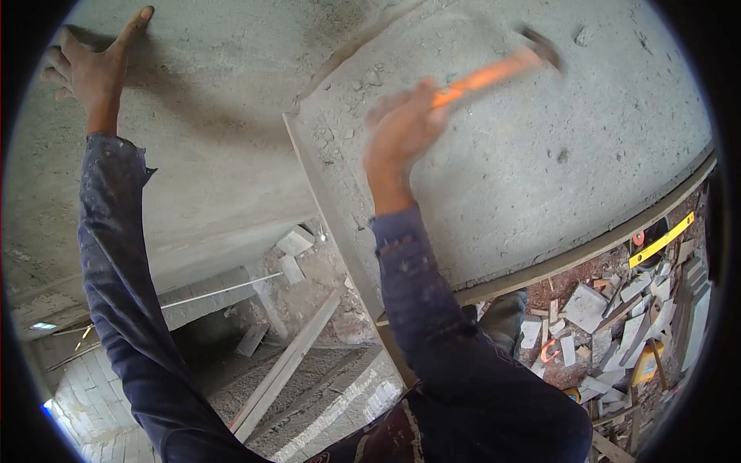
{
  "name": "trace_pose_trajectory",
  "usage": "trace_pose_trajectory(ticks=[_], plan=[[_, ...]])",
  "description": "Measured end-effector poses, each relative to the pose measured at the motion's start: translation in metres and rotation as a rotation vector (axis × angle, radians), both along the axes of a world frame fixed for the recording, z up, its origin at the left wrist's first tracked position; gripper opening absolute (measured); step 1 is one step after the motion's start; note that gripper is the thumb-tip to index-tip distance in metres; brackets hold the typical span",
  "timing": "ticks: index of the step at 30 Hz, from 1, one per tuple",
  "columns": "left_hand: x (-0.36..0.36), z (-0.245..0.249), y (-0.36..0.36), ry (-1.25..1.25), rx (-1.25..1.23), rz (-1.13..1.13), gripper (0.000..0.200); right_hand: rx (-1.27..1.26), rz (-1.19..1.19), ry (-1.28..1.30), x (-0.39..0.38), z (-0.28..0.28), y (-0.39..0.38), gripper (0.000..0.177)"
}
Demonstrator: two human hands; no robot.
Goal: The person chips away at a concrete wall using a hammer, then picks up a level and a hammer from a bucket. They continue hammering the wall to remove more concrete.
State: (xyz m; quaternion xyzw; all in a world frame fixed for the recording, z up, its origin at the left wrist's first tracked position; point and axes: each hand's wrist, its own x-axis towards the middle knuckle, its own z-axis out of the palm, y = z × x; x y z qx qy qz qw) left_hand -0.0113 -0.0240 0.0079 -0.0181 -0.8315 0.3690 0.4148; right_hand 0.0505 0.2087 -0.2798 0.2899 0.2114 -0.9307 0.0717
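My left hand (96, 77) is braced against the grey concrete wall (224, 100) at the upper left, fingers spread and thumb stretched out. In my right hand (401, 139) is a hammer (490, 76) with an orange handle, its dark head pointing to the upper right. Motion blurs both the hammer and this hand. They are over a rough concrete slab (556, 208) with loose crumbs and small pits on its surface. A thin board (328, 201) edges the slab on its left side.
A wooden strip (587, 255) runs along the slab's near edge. Below right lie broken tile pieces (587, 309), scraps and a yellow spirit level (662, 241). Long planks (289, 363) slope across the lower left, near a block wall (96, 393).
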Motion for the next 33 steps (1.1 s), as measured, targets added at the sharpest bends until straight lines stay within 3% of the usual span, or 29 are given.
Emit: trace_pose_trajectory(ticks=[1, 3, 5, 7, 8, 10, 12, 13, 15, 16, 17, 18, 19, 20, 22, 24, 26, 27, 29, 31, 33], plan=[[0.0, 0.002, 0.0, -0.002, -0.005, -0.002, 0.138, -0.071, -0.256, -0.015, -0.015, 0.0, -0.002, 0.02], [0.003, 0.002, -0.002, -0.003, 0.012, 0.063, 0.138, 1.022, -0.154, 0.042, 0.02, -0.061, -0.118, 0.025], [0.003, -0.002, -0.001, 0.004, 0.019, 0.043, 0.139, 0.37, 0.983, -0.025, 0.047, -0.018, -0.089, 0.019], [0.0, 0.002, -0.005, 0.036, 0.019, 0.048, 0.139, -0.058, 0.961, -0.063, 0.058, -0.02, -0.072, 0.039], [0.005, 0.002, -0.007, 0.022, 0.014, 0.058, 0.14, -0.065, 0.979, -0.08, 0.063, -0.015, -0.06, 0.039], [-0.007, 0.003, -0.005, 0.023, 0.008, 0.033, 0.14, 0.034, 0.606, -0.05, 0.041, -0.006, -0.039, 0.035], [0.001, 0.002, -0.001, 0.001, 0.009, 0.065, 0.141, 0.163, 0.155, 0.156, 0.015, -0.012, -0.016, 0.035], [0.0, 0.002, -0.002, 0.005, 0.005, 0.067, 0.141, 0.16, 0.156, 0.159, 0.004, -0.012, -0.021, 0.035], [0.002, 0.002, -0.003, 0.0, 0.027, 0.041, 0.141, 0.163, -0.171, -0.08, -0.007, -0.011, -0.027, 0.035], [0.004, 0.005, -0.005, 0.005, 0.03, 0.041, 0.141, 0.489, -0.14, -0.055, 0.01, -0.036, -0.079, 0.036], [0.005, 0.007, -0.008, 0.023, 0.002, 0.08, 0.141, 0.715, 0.206, 0.053, 0.045, -0.062, -0.131, 0.038], [-0.001, 0.005, -0.006, 0.023, -0.023, 0.109, 0.141, 0.651, 0.705, 0.109, 0.068, -0.065, -0.143, 0.039], [-0.014, 0.003, -0.002, 0.031, -0.018, 0.082, 0.141, 0.595, 0.88, 0.113, 0.074, -0.054, -0.14, 0.041], [-0.015, 0.004, -0.002, 0.046, -0.022, 0.064, 0.14, 0.601, 0.873, 0.127, 0.055, -0.042, -0.118, 0.041], [0.005, 0.0, -0.005, -0.004, -0.022, 0.088, 0.14, 0.014, 0.935, -0.029, 0.044, -0.003, -0.045, 0.043], [-0.001, 0.004, -0.005, 0.027, -0.031, 0.066, 0.14, 0.142, 0.457, -0.064, 0.037, -0.02, -0.057, 0.039], [0.005, 0.002, -0.002, -0.006, -0.019, 0.077, 0.14, 0.023, 0.059, 0.009, 0.012, -0.001, -0.011, 0.04], [0.002, 0.004, -0.002, -0.009, -0.002, 0.057, 0.14, 0.015, 0.061, 0.015, 0.007, -0.006, -0.028, 0.04], [0.005, 0.006, -0.007, -0.005, -0.021, 0.086, 0.14, 0.546, -0.118, -0.109, 0.022, -0.033, -0.08, 0.04], [-0.002, 0.001, -0.001, 0.005, -0.016, 0.067, 0.14, 0.607, 0.947, 0.164, 0.084, -0.078, -0.153, 0.039], [0.002, 0.001, 0.002, 0.012, 0.006, 0.056, 0.139, 0.15, 0.963, -0.015, 0.074, -0.021, -0.092, 0.02]])
